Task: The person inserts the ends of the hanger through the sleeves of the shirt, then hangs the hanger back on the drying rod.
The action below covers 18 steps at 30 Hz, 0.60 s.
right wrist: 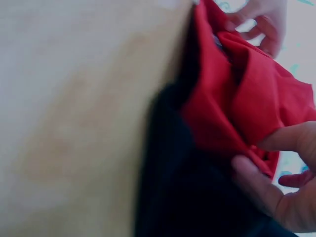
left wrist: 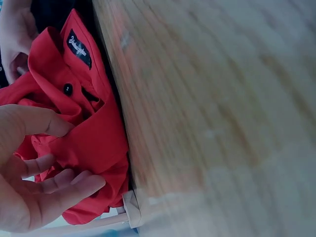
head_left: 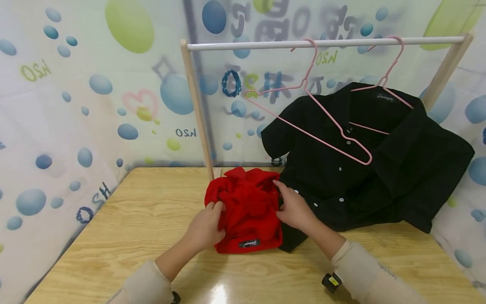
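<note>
Flanking the bunched-up red shirt [head_left: 252, 202], your two hands meet it from opposite sides on the wooden surface [head_left: 163, 190]. Your left hand [head_left: 206, 226] lies along its left edge, loosely open, with the thumb and the slightly bent, spread fingers touching the cloth. Your right hand [head_left: 298, 209] is nearly closed at the right edge, where thumb and forefinger pinch a fold of the red fabric.

The shirt sits in front of you as a compact bundle, with its dark label [head_left: 249, 243] on the edge nearest you. Your left wrist view also shows a black button [left wrist: 68, 89] near that label.

Just to the right is a black shirt [head_left: 360, 177] with white buttons, its lower part reaching down to the surface and up against the red one; you cannot tell how far it runs underneath. A pink hanger [head_left: 394, 63] inside its collar hooks over the white bar [head_left: 247, 45]. Another pink hanger [head_left: 322, 107] hangs from the bar further left, crossing in front of the black cloth. The left wooden post [head_left: 197, 101] comes down just behind your red bundle, and a spotted backdrop [head_left: 129, 25] covers the wall.
</note>
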Motion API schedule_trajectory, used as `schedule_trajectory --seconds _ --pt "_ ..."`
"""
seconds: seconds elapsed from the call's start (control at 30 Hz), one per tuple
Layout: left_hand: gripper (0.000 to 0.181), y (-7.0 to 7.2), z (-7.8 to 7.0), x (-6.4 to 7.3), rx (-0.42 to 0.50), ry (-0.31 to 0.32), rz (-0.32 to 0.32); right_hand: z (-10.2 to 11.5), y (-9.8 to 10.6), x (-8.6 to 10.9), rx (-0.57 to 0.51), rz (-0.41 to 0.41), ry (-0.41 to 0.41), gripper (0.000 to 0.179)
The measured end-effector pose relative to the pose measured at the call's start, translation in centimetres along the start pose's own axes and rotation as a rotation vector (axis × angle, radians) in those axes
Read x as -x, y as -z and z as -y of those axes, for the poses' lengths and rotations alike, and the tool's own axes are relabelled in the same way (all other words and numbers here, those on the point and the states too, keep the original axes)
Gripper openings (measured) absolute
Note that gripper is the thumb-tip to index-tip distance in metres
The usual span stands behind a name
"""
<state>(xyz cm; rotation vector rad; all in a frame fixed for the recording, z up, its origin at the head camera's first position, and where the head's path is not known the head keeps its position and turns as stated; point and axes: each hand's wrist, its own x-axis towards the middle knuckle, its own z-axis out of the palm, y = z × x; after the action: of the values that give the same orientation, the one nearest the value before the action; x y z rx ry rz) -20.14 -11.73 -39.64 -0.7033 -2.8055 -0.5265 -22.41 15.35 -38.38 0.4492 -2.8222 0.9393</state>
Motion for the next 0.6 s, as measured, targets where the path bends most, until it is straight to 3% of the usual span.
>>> schedule_trajectory --seconds 0.13,0.27,0.43,0.6 --pt "0.058 0.0 -0.1 0.2 0.003 0.025 -0.006 1.1 1.1 -1.2 0.171 0.011 0.100 0.094" --pt "0.083 -0.1 -0.5 0.5 0.068 0.059 0.041 1.9 1.8 -2.9 0.232 0.166 0.186 0.098" --pt "0.095 -0.2 -0.6 0.6 0.139 0.081 0.105 1.5 1.4 -4.8 0.238 0.400 0.274 0.081" --pt "0.096 -0.4 -0.3 0.7 0.147 0.084 0.129 0.9 0.5 -5.8 0.208 0.488 0.341 0.057"
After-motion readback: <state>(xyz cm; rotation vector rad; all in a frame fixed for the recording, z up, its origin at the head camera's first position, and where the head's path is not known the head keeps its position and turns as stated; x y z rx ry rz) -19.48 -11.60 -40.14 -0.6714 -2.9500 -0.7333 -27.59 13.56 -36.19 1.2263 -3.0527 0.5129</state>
